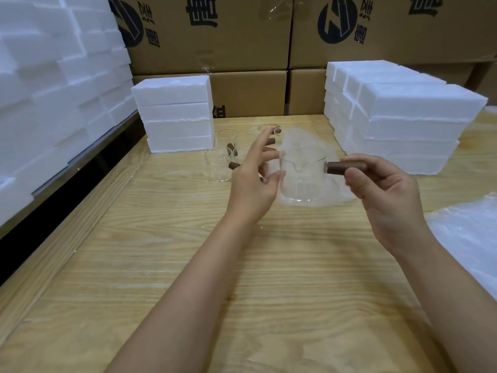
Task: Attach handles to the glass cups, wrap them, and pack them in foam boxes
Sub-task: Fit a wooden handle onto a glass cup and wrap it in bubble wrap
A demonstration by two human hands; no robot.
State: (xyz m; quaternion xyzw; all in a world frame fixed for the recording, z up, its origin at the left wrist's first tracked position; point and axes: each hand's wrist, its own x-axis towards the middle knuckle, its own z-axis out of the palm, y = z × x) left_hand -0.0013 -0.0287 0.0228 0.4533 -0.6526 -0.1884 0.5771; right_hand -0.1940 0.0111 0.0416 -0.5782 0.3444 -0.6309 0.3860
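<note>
A clear glass cup (302, 176) with a spout is held up above the wooden table (188, 265). My right hand (382, 195) grips its brown wooden handle (347, 167), which points right from the cup. My left hand (255, 179) is spread beside the cup's left wall, fingers straight, thumb tip near the glass. Behind the cup lies a white translucent wrap sheet (298, 138). Several more glass cups (218, 164) with brown handles (234, 165) stand behind my left hand.
Stacks of white foam boxes stand at the back left (174, 114) and back right (403, 122). A tall wall of foam boxes (53, 90) fills the left. Cardboard cartons (242, 36) line the back. More white wrap sheets (468, 238) lie at the right edge.
</note>
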